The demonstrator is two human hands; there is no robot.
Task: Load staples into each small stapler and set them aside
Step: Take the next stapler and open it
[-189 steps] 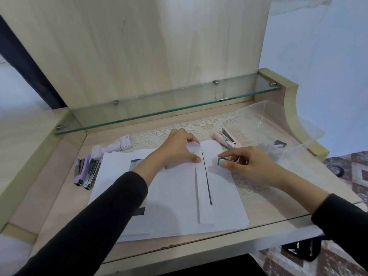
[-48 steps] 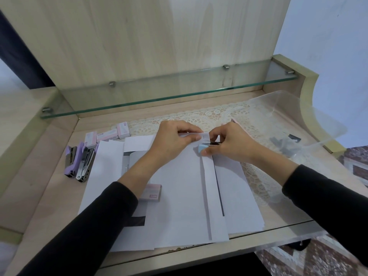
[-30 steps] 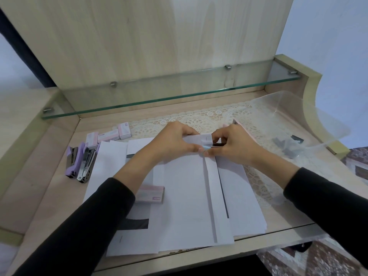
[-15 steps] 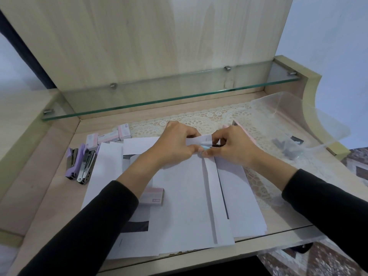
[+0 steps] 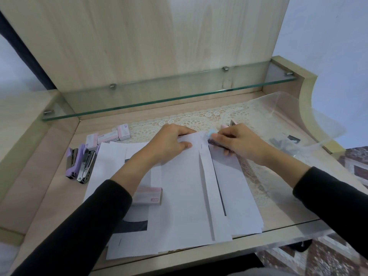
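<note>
My right hand (image 5: 237, 142) grips a small light-blue stapler (image 5: 211, 136) at the far edge of the white paper sheets (image 5: 185, 192); most of the stapler is hidden by my fingers. My left hand (image 5: 169, 142) presses flat on the top of the sheets just left of the stapler. A pink stapler (image 5: 231, 124) peeks out behind my right hand. Two purple staplers (image 5: 79, 162) lie open at the left of the desk. A pink staple box (image 5: 149, 196) lies on the paper by my left forearm.
Several pink staple boxes (image 5: 111, 136) sit at the back left. A clear plastic bin (image 5: 294, 124) with dark items stands at the right on a lace mat (image 5: 199, 118). A glass shelf (image 5: 169, 96) overhangs the back of the desk.
My right hand has drawn the blue stapler a little to the right, off the paper's top edge. My left hand stays on the sheets.
</note>
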